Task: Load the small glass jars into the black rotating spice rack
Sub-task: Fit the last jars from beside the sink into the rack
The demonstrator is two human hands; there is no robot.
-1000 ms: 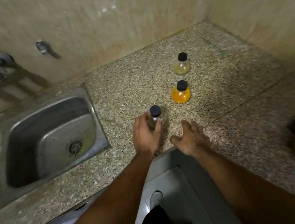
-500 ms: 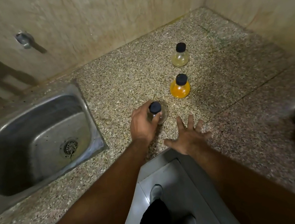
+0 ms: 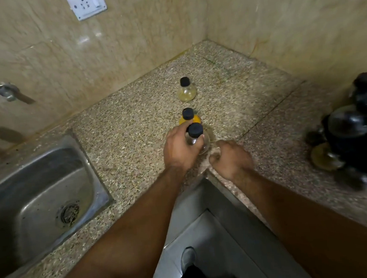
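Note:
My left hand [image 3: 180,149] grips a clear glass jar with a black cap [image 3: 196,136], lifted off the granite counter. Just behind it stands an orange-filled jar [image 3: 188,116], partly hidden by my hand. Farther back a pale yellow jar [image 3: 186,90] stands alone. My right hand [image 3: 231,158] is curled beside the held jar at the counter's inner corner, holding nothing. The black spice rack [image 3: 362,133] stands blurred at the right edge with round jars in it.
A steel sink [image 3: 40,200] is set into the counter [image 3: 129,130] at the left. Tiled walls meet in a corner behind the jars; a wall socket [image 3: 86,4] and a tap fitting [image 3: 7,92] are on the back wall. Floor and my shoe show below.
My left hand has lifted the clear jar off the counter and up toward the orange jar. My right hand curled from spread fingers. The view swung right, bringing the rack in.

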